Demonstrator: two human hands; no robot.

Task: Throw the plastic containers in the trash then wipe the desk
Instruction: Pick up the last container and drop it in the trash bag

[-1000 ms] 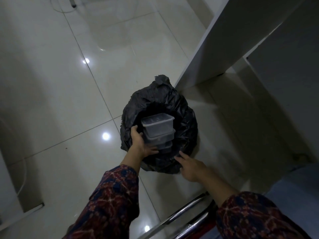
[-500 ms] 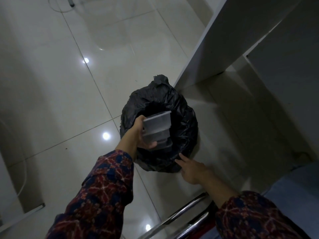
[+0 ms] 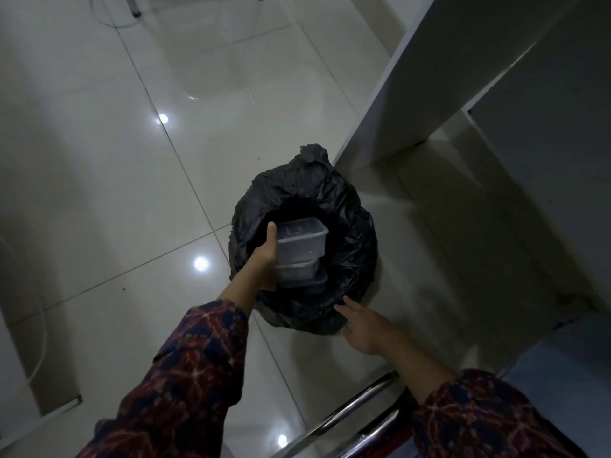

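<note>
- Dim light, view looking straight down onto a glossy tiled floor (image 3: 132,193); ceiling lamps show as bright spots in the tiles.
- Trash bin lined with a black plastic bag (image 3: 350,226) stands on the floor, just beside the foot of a white desk panel (image 3: 406,104). Bag mouth open, bunched knot of plastic at the far edge.
- Left hand (image 3: 264,259) clasps a stack of clear plastic containers (image 3: 299,246) from the left side, thumb up along the top container's rim, fingers wrapped underneath. At least three nested tubs visible, the stack leaning slightly.
- Stack sits within the bag's mouth, lower tubs down in the dark opening, top tub level with the rim. It is in the hand's grip, not released.
- Right hand (image 3: 360,325) is spread, fingers extended, fingertips touching the near outer edge of the bag. It grips nothing that can be seen.
- Both forearms in dark red and navy patterned sleeves (image 3: 185,368).
- Chrome tubes (image 3: 347,414) cross the bottom of the view; light blue fabric at lower right corner.
</note>
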